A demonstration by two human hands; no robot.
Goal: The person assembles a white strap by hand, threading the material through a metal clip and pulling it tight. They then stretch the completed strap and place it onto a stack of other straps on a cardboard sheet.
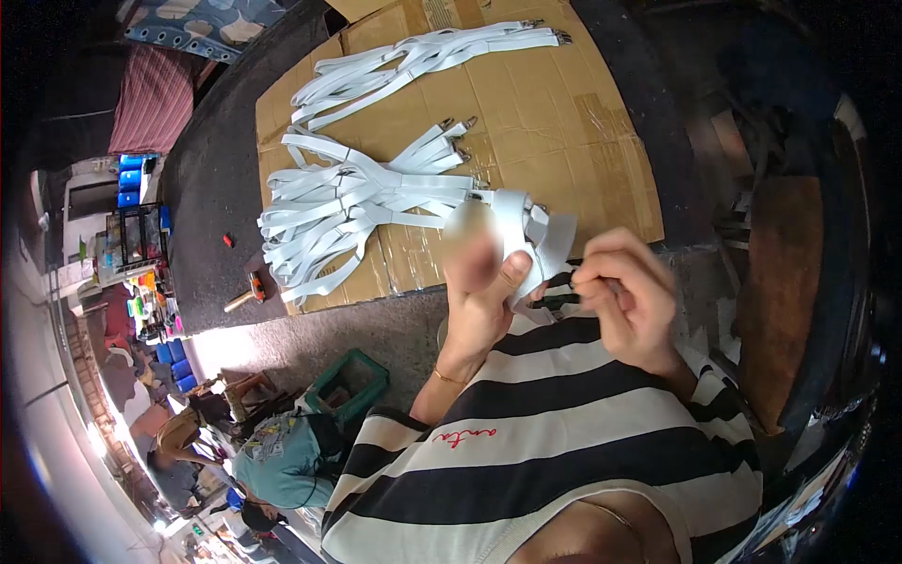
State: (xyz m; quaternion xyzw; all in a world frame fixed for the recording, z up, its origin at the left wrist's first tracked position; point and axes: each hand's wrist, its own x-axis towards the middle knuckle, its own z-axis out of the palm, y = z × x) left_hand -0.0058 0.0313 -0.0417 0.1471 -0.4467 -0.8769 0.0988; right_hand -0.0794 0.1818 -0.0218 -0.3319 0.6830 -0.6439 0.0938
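My left hand [481,305] is closed around a bundle of white suspenders [512,218], its thumb pressed on the looped strap near the table's front edge. A loose flap of white material sticks out on the bundle's right side. Just right of it, my right hand [631,296] is raised with curled fingers, thumb and fingertips close together; whatever may be between them is too small to make out. Beyond the left hand lies a pile of white suspenders [343,193] with metal clips. Farther back rests another bunch of white suspenders [423,58].
A flat cardboard sheet [564,122] covers much of the dark table [211,169]. On the table's left part are a hammer [249,293] and a small red object [228,241]. A green crate [362,387] stands on the floor near a person in a teal shirt [287,461].
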